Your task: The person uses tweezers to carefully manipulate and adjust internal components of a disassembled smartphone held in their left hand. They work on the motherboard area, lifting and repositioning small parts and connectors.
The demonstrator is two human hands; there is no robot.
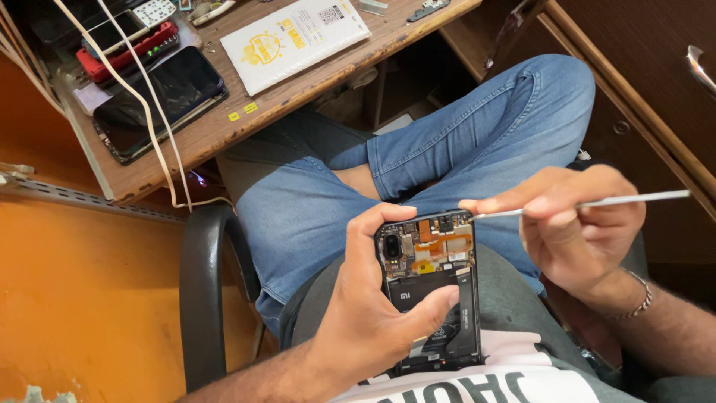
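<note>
1. Left hand has its fingers wrapped around an opened black smartphone with its back cover off, thumb pressed across the black battery, the other fingertips hooked over the phone's far edge. The phone sits over the lap, circuit board and orange flex cable showing just past the thumb.
2. Right hand has its fingers pinched shut on a thin silver metal pry tool. The tip reaches toward the phone's top corner, right by the left fingertips; can't tell if it actually touches. The long end sticks out past the right fingers.
3. A silver chain bracelet sits on the right wrist.
4. Beyond both sets of fingers are crossed legs in blue jeans.
5. Further out, well apart from the fingers, a worn wooden surface carries a dark-screened black tablet, a white printed package with yellow marks and a white cable draped over the tablet.
</note>
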